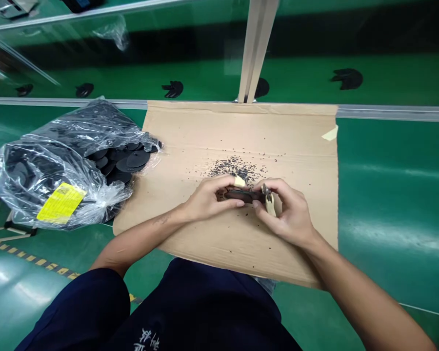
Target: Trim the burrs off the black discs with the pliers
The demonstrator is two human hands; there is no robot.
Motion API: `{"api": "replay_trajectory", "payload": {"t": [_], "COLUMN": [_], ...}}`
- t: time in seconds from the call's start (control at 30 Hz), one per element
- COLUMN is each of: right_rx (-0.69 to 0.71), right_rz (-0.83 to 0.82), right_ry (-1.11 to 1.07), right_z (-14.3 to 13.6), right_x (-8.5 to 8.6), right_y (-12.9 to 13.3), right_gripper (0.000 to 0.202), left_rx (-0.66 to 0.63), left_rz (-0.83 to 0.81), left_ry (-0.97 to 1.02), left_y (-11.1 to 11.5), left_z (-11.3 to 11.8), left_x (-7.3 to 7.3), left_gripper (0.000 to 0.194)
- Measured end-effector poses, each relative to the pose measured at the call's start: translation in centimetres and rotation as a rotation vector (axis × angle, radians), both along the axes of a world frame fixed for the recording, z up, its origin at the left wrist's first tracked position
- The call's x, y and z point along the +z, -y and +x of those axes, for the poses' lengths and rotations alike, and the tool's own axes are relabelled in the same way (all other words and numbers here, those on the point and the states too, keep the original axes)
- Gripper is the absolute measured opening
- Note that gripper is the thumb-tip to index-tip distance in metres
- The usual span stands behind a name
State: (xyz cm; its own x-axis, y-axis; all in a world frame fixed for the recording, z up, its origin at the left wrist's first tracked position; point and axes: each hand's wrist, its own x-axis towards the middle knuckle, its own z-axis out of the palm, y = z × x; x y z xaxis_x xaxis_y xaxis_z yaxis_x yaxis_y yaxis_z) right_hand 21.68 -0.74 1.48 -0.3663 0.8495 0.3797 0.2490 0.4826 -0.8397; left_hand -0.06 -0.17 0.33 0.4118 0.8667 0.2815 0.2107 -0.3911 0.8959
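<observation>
Over the cardboard sheet, a black flat disc (239,195) is held between the thumb and fingers of my left hand (214,196). Pale tape wraps the tip of one left finger. My right hand (287,209) is closed around a small pair of cutters (269,200) with pale-wrapped handles. The metal head of the cutters points up, and the right thumb and index finger are close to the disc's right edge; whether they touch it I cannot tell. Many tiny black scraps (234,167) lie scattered on the cardboard just beyond my hands.
On the left, a clear plastic bag (58,146) with a yellow label (61,202) spills black discs (133,160) onto the edge of the cardboard (190,243). Several dark pieces (347,78) lie behind the metal rail. An upright post (258,48) stands at the back.
</observation>
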Motion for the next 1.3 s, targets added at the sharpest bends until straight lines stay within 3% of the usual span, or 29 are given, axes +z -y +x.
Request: {"api": "replay_trajectory", "payload": {"t": [0.13, 0.3, 0.4, 0.53, 0.93, 1.17, 1.3], "right_rx": [0.084, 0.04, -0.083, -0.052, -0.022, -0.028, -0.022], "right_rz": [0.066, 0.09, 0.247, 0.435, 0.496, 0.569, 0.51], "right_ry": [-0.015, -0.029, 0.175, 0.496, 0.564, 0.644, 0.622], "right_z": [0.2, 0.8, 1.4, 1.9, 1.8, 1.9, 1.8], "right_x": [0.7, 1.3, 1.0, 0.5, 0.4, 1.1, 1.0], "right_y": [0.0, -0.3, -1.1, -1.7, -1.2, -0.7, -0.4], "right_gripper": [0.025, 0.031, 0.025, 0.016, 0.017, 0.019, 0.02], "left_rx": [-0.028, 0.038, 0.045, 0.046, 0.015, -0.008, -0.044], "left_rz": [0.21, 0.287, 0.248, 0.209, 0.345, 0.423, 0.443], "left_ry": [-0.095, -0.036, 0.009, 0.063, 0.112, 0.116, 0.118], "left_y": [-0.2, -0.8, -0.9, -0.7, -0.9, -0.6, -0.6], "left_z": [-0.5, -0.9, -1.1, -1.1, -0.9, -1.1, -1.2], "left_x": [0.3, 0.4, 0.5, 0.5, 0.2, -0.1, 0.2], "left_gripper": [0.011, 0.016, 0.019, 0.019, 0.014, 0.024, 0.033]}}
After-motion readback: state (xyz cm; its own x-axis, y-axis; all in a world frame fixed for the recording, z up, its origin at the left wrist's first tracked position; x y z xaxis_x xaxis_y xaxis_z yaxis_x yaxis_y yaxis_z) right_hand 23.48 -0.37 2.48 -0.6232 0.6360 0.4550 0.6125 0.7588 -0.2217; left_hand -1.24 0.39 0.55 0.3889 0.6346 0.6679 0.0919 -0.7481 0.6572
